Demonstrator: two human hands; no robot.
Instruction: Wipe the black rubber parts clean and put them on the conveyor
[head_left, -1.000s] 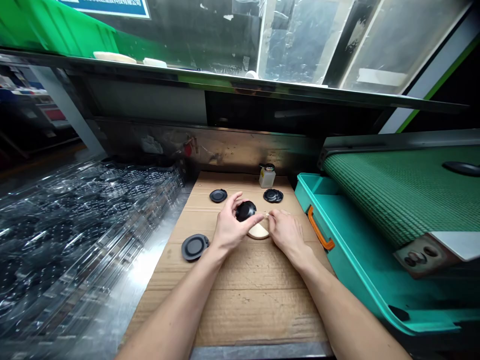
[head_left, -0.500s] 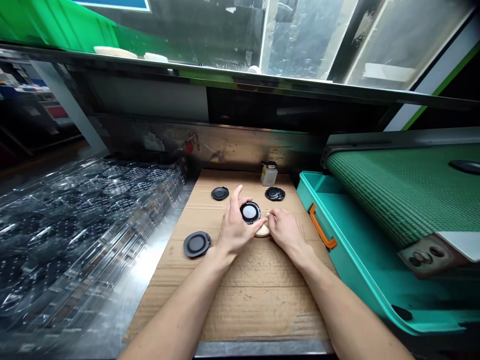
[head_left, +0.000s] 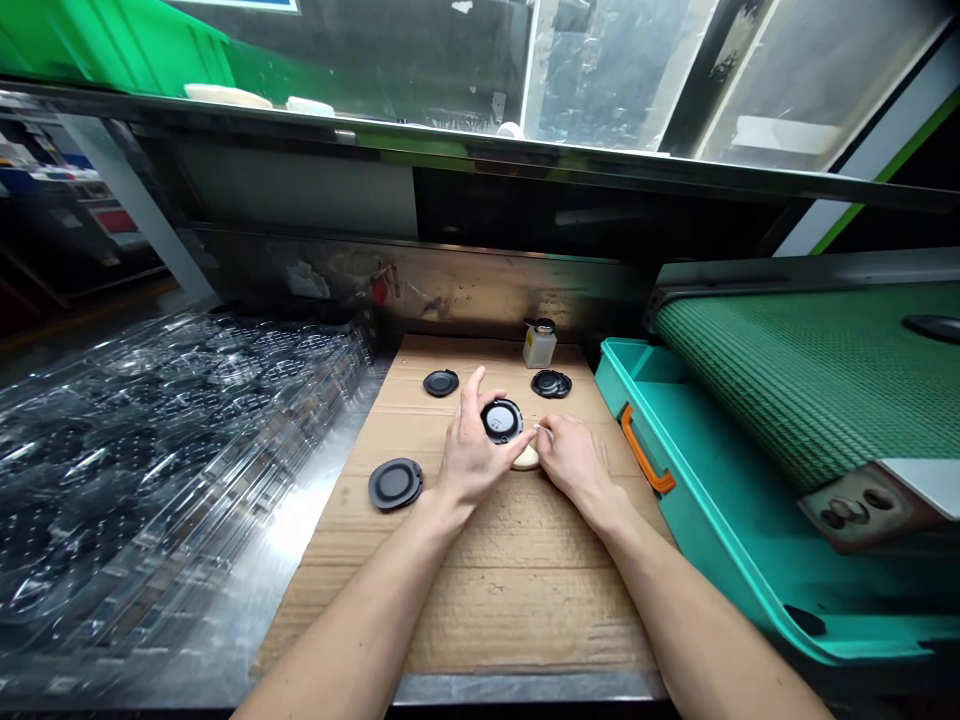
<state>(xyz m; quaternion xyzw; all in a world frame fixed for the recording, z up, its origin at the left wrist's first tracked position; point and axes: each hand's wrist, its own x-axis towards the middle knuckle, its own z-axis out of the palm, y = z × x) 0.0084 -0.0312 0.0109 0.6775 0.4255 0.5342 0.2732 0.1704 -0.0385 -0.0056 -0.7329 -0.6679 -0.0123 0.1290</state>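
Round black case (head_left: 501,421) tilted over creased cardboard (head_left: 517,620)

Near the cardboard's left edge lies a matte, ringed disc (head_left: 395,484). Around the middle, a smooth cream pad (head_left: 527,459) lies between my hands. My left hand (head_left: 471,455) grips the case by its rim, flat greyish face showing; my right hand (head_left: 574,455) pinches a tiny white bit (head_left: 537,428). Black round pieces (head_left: 440,382) (head_left: 551,384) lie towards both far corners; a squarish, cloudy bottle (head_left: 539,347) stands by the far edge.
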